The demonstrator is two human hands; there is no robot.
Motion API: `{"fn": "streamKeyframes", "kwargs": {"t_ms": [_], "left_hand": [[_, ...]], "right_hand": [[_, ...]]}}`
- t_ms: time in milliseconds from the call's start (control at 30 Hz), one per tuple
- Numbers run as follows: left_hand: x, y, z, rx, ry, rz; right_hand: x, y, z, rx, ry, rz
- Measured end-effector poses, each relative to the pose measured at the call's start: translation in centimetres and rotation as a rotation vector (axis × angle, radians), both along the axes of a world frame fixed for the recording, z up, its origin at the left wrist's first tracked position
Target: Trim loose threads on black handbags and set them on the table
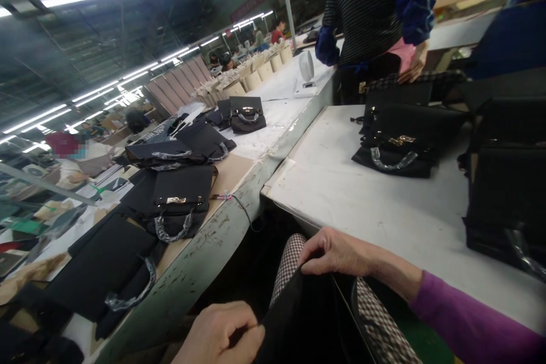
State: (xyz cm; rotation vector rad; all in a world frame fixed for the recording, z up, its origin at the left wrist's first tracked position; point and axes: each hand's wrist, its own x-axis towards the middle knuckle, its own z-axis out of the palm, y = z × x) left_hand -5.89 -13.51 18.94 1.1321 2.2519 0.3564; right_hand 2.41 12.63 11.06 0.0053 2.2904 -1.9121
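Observation:
My left hand (222,333) sits at the bottom edge, fingers curled in a pinch on the edge of a black fabric piece (298,318) that lies over my lap. My right hand (336,253), in a purple sleeve, grips the top edge of the same black piece with bent fingers. Checked trousers (285,261) show beside and under the fabric. The piece hangs below the edge of the white table (367,193).
Black handbags (179,199) with wrapped handles line the long bench to the left. More black bags (401,142) are stacked on the white table, others (507,199) at the right. A person in a striped top (367,11) stands at the far end.

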Motion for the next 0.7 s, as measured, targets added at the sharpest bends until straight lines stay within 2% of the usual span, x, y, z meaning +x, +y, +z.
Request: {"fn": "streamKeyframes", "kwargs": {"t_ms": [100, 200, 400, 567, 700], "left_hand": [[-0.5, 2.7, -0.3, 0.091, -0.060, 0.002], [-0.5, 4.2, -1.5, 0.133, -0.069, 0.056], [-0.8, 4.2, -2.8, 0.176, 0.033, 0.034], [-1.6, 4.4, -3.5, 0.130, -0.106, 0.109], [-2.0, 5.2, -4.1, 0.112, -0.219, 0.149]], "right_hand": [[0.2, 0.0, 0.2, -0.014, -0.002, 0.003], [0.3, 0.1, 0.0, -0.045, -0.007, -0.016], [0.3, 0.4, 0.0, 0.037, 0.021, -0.058], [0.3, 0.4, -0.4, 0.130, -0.049, -0.131], [0.1, 0.6, -0.8, 0.150, -0.056, -0.132]]}}
